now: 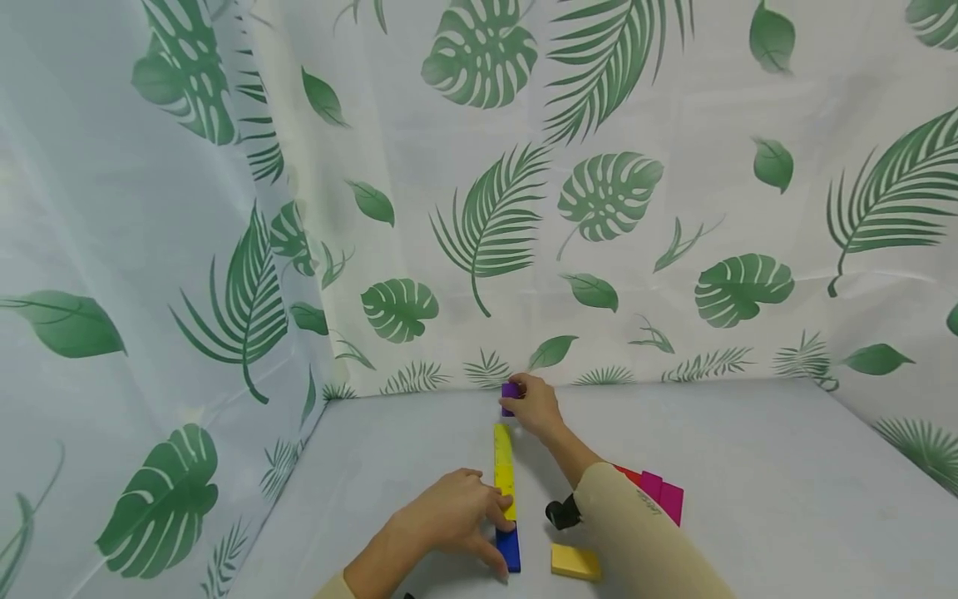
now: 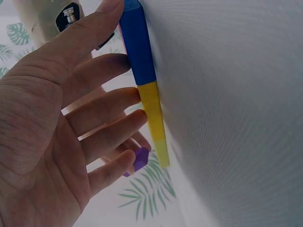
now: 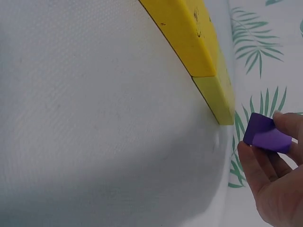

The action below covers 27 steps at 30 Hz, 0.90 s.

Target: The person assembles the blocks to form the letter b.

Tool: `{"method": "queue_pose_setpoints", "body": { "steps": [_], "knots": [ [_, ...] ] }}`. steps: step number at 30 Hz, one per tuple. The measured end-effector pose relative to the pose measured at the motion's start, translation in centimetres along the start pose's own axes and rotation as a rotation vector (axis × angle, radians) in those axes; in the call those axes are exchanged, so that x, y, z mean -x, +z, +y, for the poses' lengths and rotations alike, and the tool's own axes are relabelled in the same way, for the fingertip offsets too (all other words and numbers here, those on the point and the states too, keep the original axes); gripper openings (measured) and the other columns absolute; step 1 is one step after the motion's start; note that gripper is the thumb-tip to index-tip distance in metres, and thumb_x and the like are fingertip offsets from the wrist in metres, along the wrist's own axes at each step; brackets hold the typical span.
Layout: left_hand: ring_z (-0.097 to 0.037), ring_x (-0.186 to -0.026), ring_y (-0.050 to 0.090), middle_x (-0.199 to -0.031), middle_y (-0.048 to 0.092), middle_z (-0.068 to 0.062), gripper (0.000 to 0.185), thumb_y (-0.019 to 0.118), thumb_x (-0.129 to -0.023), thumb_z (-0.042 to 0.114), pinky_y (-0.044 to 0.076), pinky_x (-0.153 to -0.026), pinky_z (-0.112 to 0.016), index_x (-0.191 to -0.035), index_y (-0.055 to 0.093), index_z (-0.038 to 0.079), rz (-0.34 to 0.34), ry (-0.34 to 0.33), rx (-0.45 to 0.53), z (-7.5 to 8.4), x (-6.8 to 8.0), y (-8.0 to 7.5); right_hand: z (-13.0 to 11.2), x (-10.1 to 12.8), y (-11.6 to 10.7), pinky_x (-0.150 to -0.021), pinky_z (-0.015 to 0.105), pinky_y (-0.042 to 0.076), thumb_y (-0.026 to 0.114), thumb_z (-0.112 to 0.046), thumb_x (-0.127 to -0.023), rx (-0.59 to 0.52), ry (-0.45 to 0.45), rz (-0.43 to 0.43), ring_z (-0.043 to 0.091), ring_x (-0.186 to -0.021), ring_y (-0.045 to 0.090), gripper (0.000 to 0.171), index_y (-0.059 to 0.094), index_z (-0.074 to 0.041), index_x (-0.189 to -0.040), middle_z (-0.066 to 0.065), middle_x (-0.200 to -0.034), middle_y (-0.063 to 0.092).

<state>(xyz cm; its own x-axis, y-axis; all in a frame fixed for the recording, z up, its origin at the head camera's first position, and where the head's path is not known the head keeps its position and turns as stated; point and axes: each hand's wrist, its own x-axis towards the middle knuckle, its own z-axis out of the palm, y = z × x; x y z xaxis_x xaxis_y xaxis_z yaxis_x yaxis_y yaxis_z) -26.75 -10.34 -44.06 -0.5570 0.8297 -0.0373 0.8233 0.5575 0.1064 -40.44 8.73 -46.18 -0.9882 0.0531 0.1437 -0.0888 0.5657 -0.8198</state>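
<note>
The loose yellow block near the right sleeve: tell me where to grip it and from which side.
Grip the loose yellow block across its two long edges, coming straight down from above. It lies flat on the table, so only its top and thin sides are free. It sits apart from the blue block, leaving finger room, but the right sleeve crowds its right side; the judgement favours approaching from the near side.

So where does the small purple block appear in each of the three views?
Head: purple block at the table's far edge, pinched by the right hand.
Left wrist: low centre, behind the fingers.
Right wrist: right side, in the fingertips.
Shared landmark: the yellow bar's far end.
</note>
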Motion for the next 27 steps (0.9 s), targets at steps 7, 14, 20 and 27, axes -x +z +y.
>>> {"method": "queue_pose_setpoints", "body": {
  "steps": [7,14,20,27],
  "knots": [
    [-0.003,-0.124,0.065,-0.136,0.069,0.009,0.052,0.081,-0.075,0.069,0.047,-0.115,-0.044,-0.116,0.08,0.037,0.01,0.015,-0.012,0.0,0.0,-0.1,-0.5,0.2,0.1,-0.102,0.05,0.058,0.076,-0.017,-0.096,0.011,0.033,-0.003,0.034,-0.115,0.066,0.046,0.062,-0.007,-0.139,0.021,-0.132,0.067],
    [-0.002,-0.125,0.064,-0.137,0.068,0.009,0.052,0.081,-0.075,0.069,0.047,-0.116,-0.043,-0.116,0.079,0.038,-0.013,-0.01,0.008,0.0,0.0,-0.2,-0.9,0.6,0.2,-0.102,0.051,0.058,0.076,-0.016,-0.096,0.008,0.043,-0.008,0.035,-0.115,0.066,0.047,0.061,-0.006,-0.14,0.022,-0.132,0.066],
    [-0.001,-0.126,0.063,-0.137,0.069,0.009,0.052,0.081,-0.076,0.07,0.048,-0.115,-0.043,-0.116,0.079,0.037,-0.002,0.005,-0.005,-0.1,0.1,-0.2,-0.7,0.4,0.7,-0.099,0.049,0.06,0.076,-0.015,-0.096,0.015,0.029,-0.006,0.033,-0.11,0.068,0.045,0.063,-0.005,-0.138,0.022,-0.13,0.068],
    [0.0,-0.126,0.063,-0.136,0.069,0.01,0.052,0.081,-0.076,0.07,0.047,-0.116,-0.042,-0.116,0.08,0.037,0.0,0.005,0.002,0.0,0.0,-0.2,-0.6,0.2,1.3,-0.098,0.049,0.06,0.078,-0.017,-0.094,0.041,0.024,-0.014,0.033,-0.112,0.068,0.046,0.064,-0.004,-0.137,0.021,-0.128,0.069]
  ]
}}
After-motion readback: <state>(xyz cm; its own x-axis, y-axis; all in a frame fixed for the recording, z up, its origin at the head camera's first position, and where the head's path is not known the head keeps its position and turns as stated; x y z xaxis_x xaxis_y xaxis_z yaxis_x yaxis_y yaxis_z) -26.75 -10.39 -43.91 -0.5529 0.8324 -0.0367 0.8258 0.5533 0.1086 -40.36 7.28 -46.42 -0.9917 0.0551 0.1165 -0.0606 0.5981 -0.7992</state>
